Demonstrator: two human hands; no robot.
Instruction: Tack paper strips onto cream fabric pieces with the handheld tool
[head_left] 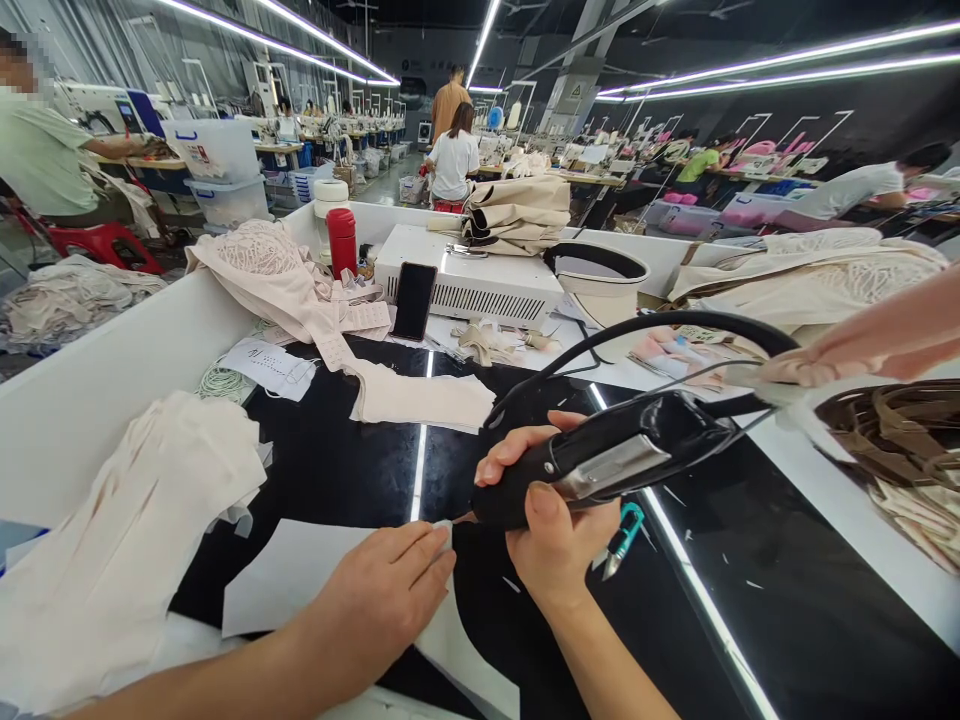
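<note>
We see the right hand (pixel 559 545) wrapped firmly around a black handheld tool (pixel 592 460), thumb below and fingers over the top, just above the middle of the work surface. The left hand (pixel 382 590) lies with its fingers close together on a thin white sheet (pixel 292 570); we cannot tell whether its fingertips pinch the pale edge beneath them or only press it.

The tool's long axis runs across our view with a slight tilt: its blunt nose points left, just beside the left fingertips, and its tail rises to the right. Its body is rounded and dark, part matte and part shiny, with a flat, brushed-looking metal strip (pixel 622 465) along the near side. A smooth black hose (pixel 645 325) arches over it, and another person's hand (pixel 787 370) reaches in near the tail.

The sheet is smooth and matte, with a curved edge on a glossy black tabletop (pixel 345 470) that mirrors the ceiling lights. Teal snips (pixel 624 540) lie just beyond the right hand. Farther out, we find a soft cream cloth heap (pixel 187 500) at left, a flat beige band (pixel 420 395) ahead, a white vented box (pixel 487 290) behind, and limp brown strips (pixel 892 420) at right.
</note>
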